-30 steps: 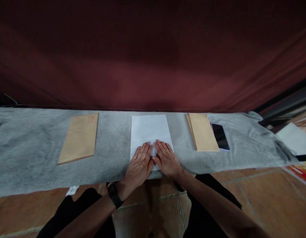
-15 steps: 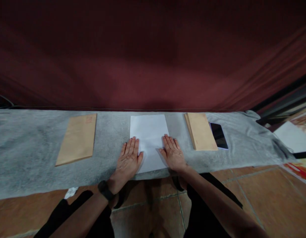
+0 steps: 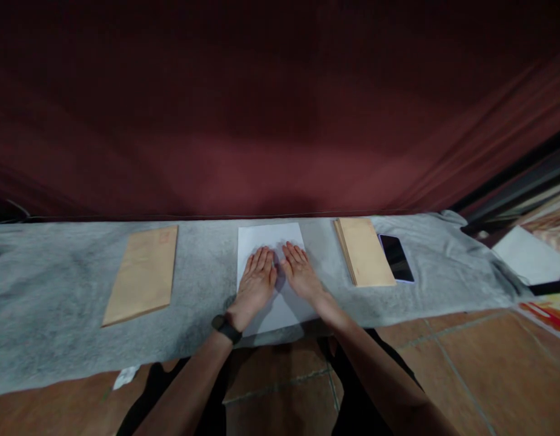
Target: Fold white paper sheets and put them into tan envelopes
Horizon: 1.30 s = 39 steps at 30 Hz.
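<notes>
A white sheet of paper [image 3: 273, 234] lies on the grey cloth in front of me, partly covered by both hands. My left hand [image 3: 258, 280] rests flat on its left middle, fingers stretched out and pointing away. Close beside it, my right hand [image 3: 301, 274] lies flat on the right part of the sheet, its fingers also extended. A narrow gap separates the two thumbs. Nothing is held in either hand. A dark watch [image 3: 226, 329] sits on my left wrist.
Brown envelopes [image 3: 143, 275] lie to the left, and a stack of brown envelopes [image 3: 367, 251] to the right. Next to that stack is a phone [image 3: 396, 258]. The grey cloth [image 3: 207, 272] borders a dark red curtain [image 3: 261, 163]. A white scrap [image 3: 125, 376] is on the tiled floor.
Both hands have moved inward from the sheet's side edges to its middle, close together. The whole scene sits slightly lower in view.
</notes>
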{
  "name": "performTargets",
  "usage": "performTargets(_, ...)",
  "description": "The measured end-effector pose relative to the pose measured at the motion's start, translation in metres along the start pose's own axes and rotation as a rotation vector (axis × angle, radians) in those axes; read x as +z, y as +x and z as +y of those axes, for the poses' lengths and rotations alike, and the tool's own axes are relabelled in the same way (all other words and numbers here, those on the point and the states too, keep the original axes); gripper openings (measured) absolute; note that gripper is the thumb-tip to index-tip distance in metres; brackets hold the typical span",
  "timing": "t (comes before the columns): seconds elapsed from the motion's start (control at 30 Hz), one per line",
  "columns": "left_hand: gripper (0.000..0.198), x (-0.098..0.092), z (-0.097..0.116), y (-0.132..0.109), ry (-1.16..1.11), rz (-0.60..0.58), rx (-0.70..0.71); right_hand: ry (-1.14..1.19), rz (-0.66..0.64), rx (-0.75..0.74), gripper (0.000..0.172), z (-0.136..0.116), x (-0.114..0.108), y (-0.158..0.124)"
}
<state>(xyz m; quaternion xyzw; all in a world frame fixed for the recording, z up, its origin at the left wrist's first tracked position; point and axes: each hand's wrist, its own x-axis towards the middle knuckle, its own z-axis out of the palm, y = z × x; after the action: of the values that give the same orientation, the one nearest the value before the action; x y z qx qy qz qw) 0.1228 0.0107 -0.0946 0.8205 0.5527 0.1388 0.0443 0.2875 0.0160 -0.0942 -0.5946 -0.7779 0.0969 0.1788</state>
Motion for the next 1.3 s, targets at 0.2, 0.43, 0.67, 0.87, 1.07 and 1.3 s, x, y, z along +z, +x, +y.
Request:
performTargets(0.2,0.057,0.013,0.007,0.029,0.025,-0.029,-0.041,-0.052,0.0,0.014,0.052,-0.007,0.013,0.024)
performTargets(0.43,0.058,0.016,-0.01,0.043,0.08,0.032,-0.149,-0.163,0.045,0.088,0.051,0.003,0.024,0.039)
performTargets(0.67,0.059,0.012,-0.042,0.042,0.081,0.069,-0.318,-0.18,0.118,0.161,0.053,0.022,0.025,0.04)
performTargets(0.87,0.061,0.007,-0.056,0.035,0.096,0.065,-0.368,-0.176,0.155,0.195,0.056,0.035,0.024,0.039)
performTargets(1.07,0.059,-0.003,-0.057,0.027,0.123,0.092,-0.401,-0.222,0.099,0.245,0.057,0.043,0.011,0.032)
performTargets(1.3,0.059,-0.029,-0.026,0.002,-0.048,-0.006,-0.029,-0.218,-0.023,0.282,0.053,0.055,-0.018,0.01)
